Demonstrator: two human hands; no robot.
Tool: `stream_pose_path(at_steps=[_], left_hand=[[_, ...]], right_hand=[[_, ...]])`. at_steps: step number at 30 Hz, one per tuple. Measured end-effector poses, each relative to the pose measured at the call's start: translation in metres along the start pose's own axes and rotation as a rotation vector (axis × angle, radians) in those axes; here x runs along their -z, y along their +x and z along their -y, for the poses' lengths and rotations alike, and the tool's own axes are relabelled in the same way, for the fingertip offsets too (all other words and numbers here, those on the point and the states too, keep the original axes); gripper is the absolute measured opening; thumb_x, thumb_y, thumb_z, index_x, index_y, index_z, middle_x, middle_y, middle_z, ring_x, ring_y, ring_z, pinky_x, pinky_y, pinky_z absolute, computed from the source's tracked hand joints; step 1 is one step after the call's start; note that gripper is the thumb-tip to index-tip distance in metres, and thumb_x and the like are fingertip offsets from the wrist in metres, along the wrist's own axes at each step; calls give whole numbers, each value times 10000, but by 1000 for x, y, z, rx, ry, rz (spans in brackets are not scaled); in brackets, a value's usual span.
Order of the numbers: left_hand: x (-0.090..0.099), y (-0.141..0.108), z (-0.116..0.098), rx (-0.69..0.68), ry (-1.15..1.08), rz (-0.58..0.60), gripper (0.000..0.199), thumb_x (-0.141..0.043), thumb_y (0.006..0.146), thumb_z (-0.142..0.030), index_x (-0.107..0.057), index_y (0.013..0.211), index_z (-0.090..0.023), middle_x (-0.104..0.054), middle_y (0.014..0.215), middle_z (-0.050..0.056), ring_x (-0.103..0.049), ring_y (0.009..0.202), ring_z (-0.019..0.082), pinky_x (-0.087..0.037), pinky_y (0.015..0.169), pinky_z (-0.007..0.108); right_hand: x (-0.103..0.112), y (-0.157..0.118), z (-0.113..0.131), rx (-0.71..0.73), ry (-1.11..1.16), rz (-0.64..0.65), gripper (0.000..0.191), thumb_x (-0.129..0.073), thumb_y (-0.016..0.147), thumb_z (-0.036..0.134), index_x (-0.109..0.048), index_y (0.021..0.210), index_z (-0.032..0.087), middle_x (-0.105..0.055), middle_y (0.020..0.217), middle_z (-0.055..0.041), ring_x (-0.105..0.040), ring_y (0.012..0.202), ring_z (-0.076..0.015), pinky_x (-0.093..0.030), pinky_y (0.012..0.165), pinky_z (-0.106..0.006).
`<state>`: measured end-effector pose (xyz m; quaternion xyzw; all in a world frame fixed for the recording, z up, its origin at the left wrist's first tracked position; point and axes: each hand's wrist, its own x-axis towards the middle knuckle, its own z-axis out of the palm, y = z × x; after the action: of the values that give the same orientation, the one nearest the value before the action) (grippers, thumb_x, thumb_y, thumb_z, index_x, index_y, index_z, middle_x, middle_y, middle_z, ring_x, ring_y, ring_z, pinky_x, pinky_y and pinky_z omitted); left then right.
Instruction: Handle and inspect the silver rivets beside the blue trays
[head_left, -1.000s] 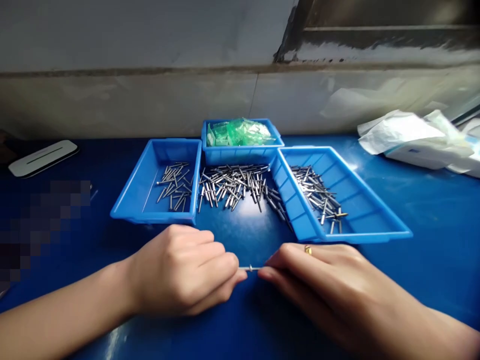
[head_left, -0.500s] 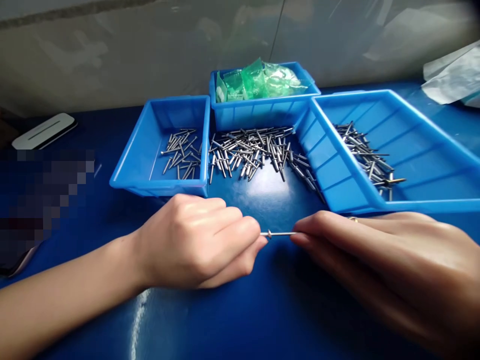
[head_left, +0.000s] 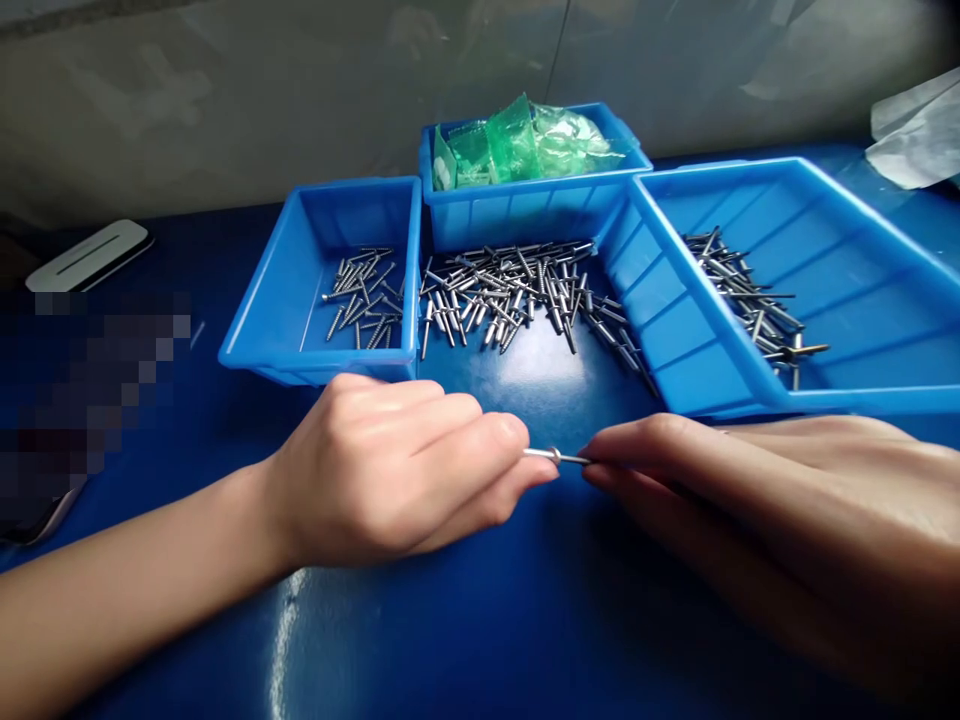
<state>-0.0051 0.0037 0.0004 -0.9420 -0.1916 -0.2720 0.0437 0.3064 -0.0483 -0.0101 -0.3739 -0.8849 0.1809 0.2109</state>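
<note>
A thin metal rivet [head_left: 556,456] with a small flange spans the gap between my two hands. My left hand [head_left: 397,470] is closed, and its thumb and forefinger pinch the thicker end. The thin pin end is pinched between thumb and forefinger of my right hand [head_left: 780,500]. Behind the hands, a pile of similar rivets [head_left: 517,290] lies loose on the blue table [head_left: 465,640]. Screws [head_left: 364,300] lie in the left blue bin [head_left: 259,300], and more rivets [head_left: 750,300] are in the right blue bin [head_left: 862,250].
A rear blue bin [head_left: 525,210] holds green plastic packets [head_left: 514,140]. On the far left lie a white device [head_left: 88,257] and a partly pixelated dark object [head_left: 45,510]. Crumpled white plastic [head_left: 919,130] is at the back right. A grey wall [head_left: 300,100] stands behind.
The flange has shifted right, nearer my right fingertips, and more of the rivet's thicker end shows beside my left fingers. The camera view has moved slightly.
</note>
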Motion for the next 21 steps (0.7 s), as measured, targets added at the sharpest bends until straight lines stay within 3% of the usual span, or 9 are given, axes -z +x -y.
stream_pose_path(at_steps=[4, 8, 10, 12, 15, 21], left_hand=[[10, -4, -13, 69, -90, 19, 246, -607, 1421, -296, -847, 1392, -250, -886, 854, -74, -824, 665, 139, -599, 660, 336], [19, -10, -14, 72, -216, 123, 285, -620, 1399, -253, -744, 1656, -250, -912, 960, -56, -867, 788, 171, -683, 780, 345], [18, -9, -10, 31, -193, 120, 257, -636, 1381, -233, -802, 1577, -228, -878, 905, -50, -842, 752, 168, -670, 755, 337], [13, -6, -6, -23, -139, 78, 199, -682, 1354, -221, -880, 1335, -221, -800, 796, -60, -768, 645, 153, -600, 654, 336], [3, -1, 0, -66, -57, 22, 369, -722, 1328, -212, -828, 974, -228, -753, 725, -57, -685, 558, 144, -498, 549, 365], [-5, 0, 6, -84, 3, 41, 402, -632, 1327, -156, -826, 979, -207, -881, 835, -14, -750, 586, 150, -547, 549, 338]], right_hand=[[-4, 1, 4, 50, -16, -46, 356, -468, 1379, 250, -644, 1075, 313, -742, 770, 52, -616, 500, -155, -416, 527, -338], [-5, 2, 3, 14, 13, -50, 324, -483, 1393, 294, -633, 1108, 329, -789, 822, 48, -673, 527, -171, -462, 541, -333], [-6, 2, 2, -26, 41, -58, 284, -528, 1389, 357, -652, 1134, 344, -766, 781, 54, -654, 501, -198, -450, 525, -364], [-5, 2, 1, -35, 40, -59, 285, -552, 1381, 379, -662, 1120, 350, -752, 763, 52, -646, 489, -209, -446, 520, -377], [-4, 1, 0, -11, 17, -41, 317, -540, 1389, 389, -646, 1093, 348, -756, 772, 50, -650, 487, -199, -463, 521, -368], [1, 0, -1, -15, 6, -73, 343, -470, 1417, 415, -592, 1102, 353, -677, 705, 73, -605, 453, -210, -375, 497, -417]])
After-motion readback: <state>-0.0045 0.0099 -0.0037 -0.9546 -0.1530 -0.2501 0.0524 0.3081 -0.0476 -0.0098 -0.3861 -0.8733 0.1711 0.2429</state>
